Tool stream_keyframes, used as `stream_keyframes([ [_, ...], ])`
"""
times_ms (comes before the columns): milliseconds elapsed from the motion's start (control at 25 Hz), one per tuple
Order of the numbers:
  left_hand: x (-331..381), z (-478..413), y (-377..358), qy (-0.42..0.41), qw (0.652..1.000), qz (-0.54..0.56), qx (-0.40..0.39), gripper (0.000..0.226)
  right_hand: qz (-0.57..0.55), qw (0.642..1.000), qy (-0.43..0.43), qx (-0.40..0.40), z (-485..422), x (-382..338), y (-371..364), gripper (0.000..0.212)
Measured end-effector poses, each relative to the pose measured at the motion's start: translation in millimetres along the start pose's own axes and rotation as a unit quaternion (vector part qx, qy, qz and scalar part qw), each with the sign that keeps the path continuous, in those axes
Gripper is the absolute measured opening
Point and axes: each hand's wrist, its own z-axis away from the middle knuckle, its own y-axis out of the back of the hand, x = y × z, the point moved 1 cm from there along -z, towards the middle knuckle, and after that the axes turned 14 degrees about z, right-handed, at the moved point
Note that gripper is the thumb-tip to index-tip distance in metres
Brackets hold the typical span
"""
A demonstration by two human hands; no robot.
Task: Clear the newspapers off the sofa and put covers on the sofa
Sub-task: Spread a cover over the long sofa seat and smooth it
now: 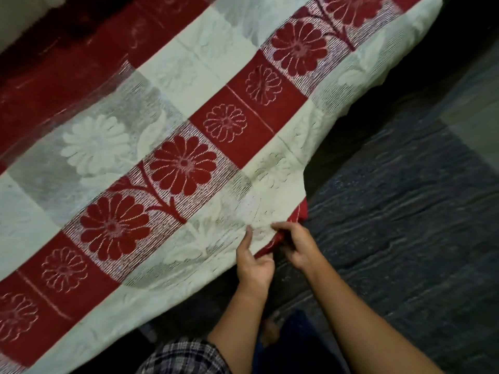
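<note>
Head view shows a red and cream flower cover [189, 163] spread flat over the sofa [351, 157]. At its front edge, the left hand [253, 263] pinches the cloth, thumb on top. Just beside it, the right hand [297, 247] grips the red hem. A dark rug [405, 225] lies on the right.

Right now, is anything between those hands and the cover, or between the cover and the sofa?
Nothing visible. The left hand and the right hand both pinch the front edge of the cover. No newspapers show anywhere, and the cover lies spread out flat. Whatever is beneath it is hidden.
</note>
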Motion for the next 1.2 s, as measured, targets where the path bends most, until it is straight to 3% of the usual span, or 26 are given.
stream_keyframes([
  [160,-12,4,-9,-0.004,1.000,0.017,0.012,0.052,-0.095,0.993,0.051,-0.053,-19,-70,15,0.043],
  [280,-40,3,-41,-0.012,1.000,0.006,0.011,0.049,-0.047,0.995,0.074,-0.037,-29,-96,29,0.043],
  [400,-79,-11,-83,-0.008,0.999,0.046,-0.012,0.054,0.003,0.998,0.020,-0.054,-31,-99,47,0.043],
  [600,-113,-29,-106,-0.051,0.997,0.064,0.008,0.037,-0.041,0.994,0.032,-0.101,-43,-167,62,0.018],
  [720,-132,-33,-124,-0.058,0.991,0.120,0.026,0.035,-0.159,0.984,0.037,-0.076,-69,-219,85,0.038],
  [800,-156,-38,-148,-0.073,0.989,0.131,0.008,0.034,-0.165,0.985,0.031,-0.035,-80,-232,106,0.054],
  [880,-184,-47,-180,-0.067,0.989,0.125,-0.048,0.037,-0.129,0.992,0.006,-0.005,-81,-230,127,0.051],
  [1000,-222,-60,-215,-0.041,0.989,0.099,-0.106,0.053,-0.093,0.995,-0.026,-0.027,-80,-234,150,0.046],
  [1120,-236,-68,-218,-0.040,0.992,0.087,-0.081,0.062,-0.127,0.991,0.010,-0.043,-90,-269,166,0.041],
  [1200,-242,-74,-221,-0.032,0.994,0.087,-0.057,0.051,-0.137,0.990,0.025,-0.032,-100,-298,179,0.056],
])
